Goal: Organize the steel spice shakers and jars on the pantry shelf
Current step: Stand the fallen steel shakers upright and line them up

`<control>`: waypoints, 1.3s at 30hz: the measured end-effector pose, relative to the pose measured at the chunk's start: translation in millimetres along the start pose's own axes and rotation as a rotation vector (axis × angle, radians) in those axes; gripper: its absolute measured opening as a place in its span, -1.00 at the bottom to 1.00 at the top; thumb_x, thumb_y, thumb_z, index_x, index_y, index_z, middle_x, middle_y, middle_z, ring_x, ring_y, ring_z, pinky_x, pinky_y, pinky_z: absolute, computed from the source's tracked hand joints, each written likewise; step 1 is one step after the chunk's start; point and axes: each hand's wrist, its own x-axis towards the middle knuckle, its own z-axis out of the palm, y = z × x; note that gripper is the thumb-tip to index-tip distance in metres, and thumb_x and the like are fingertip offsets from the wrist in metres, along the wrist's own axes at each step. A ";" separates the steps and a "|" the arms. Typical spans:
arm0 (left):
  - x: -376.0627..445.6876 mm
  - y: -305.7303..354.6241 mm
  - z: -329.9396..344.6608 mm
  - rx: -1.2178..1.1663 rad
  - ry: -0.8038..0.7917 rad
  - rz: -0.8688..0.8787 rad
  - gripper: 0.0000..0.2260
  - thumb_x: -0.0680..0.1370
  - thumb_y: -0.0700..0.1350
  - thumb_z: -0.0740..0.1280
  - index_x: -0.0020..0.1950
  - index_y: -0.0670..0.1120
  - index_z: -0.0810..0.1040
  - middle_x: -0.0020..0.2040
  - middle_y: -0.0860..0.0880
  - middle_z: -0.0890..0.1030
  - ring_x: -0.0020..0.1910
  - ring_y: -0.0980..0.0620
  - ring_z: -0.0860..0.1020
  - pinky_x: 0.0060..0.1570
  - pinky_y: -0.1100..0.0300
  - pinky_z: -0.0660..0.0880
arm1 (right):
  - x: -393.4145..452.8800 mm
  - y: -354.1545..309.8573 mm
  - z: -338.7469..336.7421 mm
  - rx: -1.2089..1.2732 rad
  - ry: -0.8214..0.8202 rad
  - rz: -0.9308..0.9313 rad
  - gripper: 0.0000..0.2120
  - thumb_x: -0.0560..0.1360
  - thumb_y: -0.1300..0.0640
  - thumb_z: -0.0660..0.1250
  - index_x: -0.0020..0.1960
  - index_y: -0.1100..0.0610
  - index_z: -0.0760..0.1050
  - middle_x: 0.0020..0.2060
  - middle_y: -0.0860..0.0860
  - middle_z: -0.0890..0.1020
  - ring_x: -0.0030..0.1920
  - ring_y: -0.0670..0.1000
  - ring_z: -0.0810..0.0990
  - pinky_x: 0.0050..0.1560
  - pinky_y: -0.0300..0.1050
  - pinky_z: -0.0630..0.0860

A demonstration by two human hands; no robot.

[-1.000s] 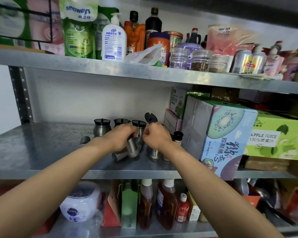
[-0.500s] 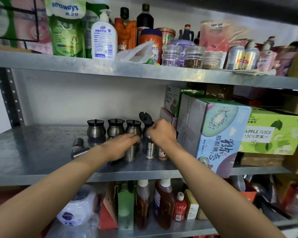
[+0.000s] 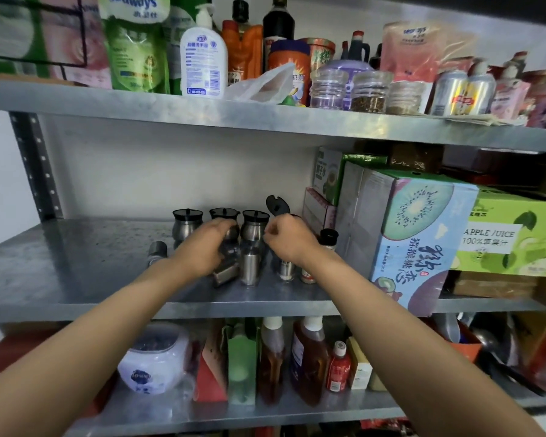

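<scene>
Grey metal shelving [image 3: 76,269] stands against a plain white wall [image 3: 158,171] — a perforated dark upright [image 3: 35,165] at its left edge, evenly lit.

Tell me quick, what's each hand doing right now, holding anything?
Left hand: curled down over a steel shaker lying on the middle shelf; grip cannot be told.
Right hand: fingers closed, pinched near the raised black lid; what it holds is hidden.

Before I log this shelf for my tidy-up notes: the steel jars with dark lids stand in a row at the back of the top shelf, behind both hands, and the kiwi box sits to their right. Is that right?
Not quite. The head view shows the steel jars on the middle shelf, not the top one. The rest holds: they stand in a row at the back, behind the left hand and right hand, with the kiwi box to their right.
</scene>
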 end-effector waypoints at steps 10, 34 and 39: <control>-31.7 10.0 18.2 -0.066 0.152 -0.132 -0.46 0.40 -0.42 0.27 0.37 -0.15 0.38 0.32 -0.16 0.47 0.31 -0.14 0.44 0.26 0.02 0.43 | 0.6 -23.6 9.5 -0.110 -0.068 0.020 -0.68 0.44 -0.02 0.46 -0.32 0.18 0.50 -0.29 0.09 0.60 -0.25 0.10 0.58 -0.27 -0.11 0.47; -47.5 5.0 57.0 -0.185 0.360 -0.205 -0.39 0.40 -0.48 0.25 0.42 -0.16 0.33 0.35 -0.17 0.45 0.36 -0.13 0.38 0.37 0.06 0.32 | 13.8 -14.9 18.1 -0.138 -0.270 -0.050 -0.77 0.44 0.03 0.47 -0.19 0.19 0.54 -0.25 0.07 0.58 -0.18 0.07 0.57 -0.23 -0.13 0.48; -44.2 6.3 54.0 -0.186 0.337 -0.195 -0.37 0.43 -0.44 0.29 0.46 -0.15 0.25 0.42 -0.18 0.37 0.41 -0.15 0.33 0.41 -0.01 0.31 | 4.5 -18.7 17.3 -0.377 -0.128 -0.111 -0.57 0.47 -0.15 0.40 -0.37 0.08 0.32 -0.41 -0.01 0.44 -0.39 -0.02 0.42 -0.45 -0.16 0.25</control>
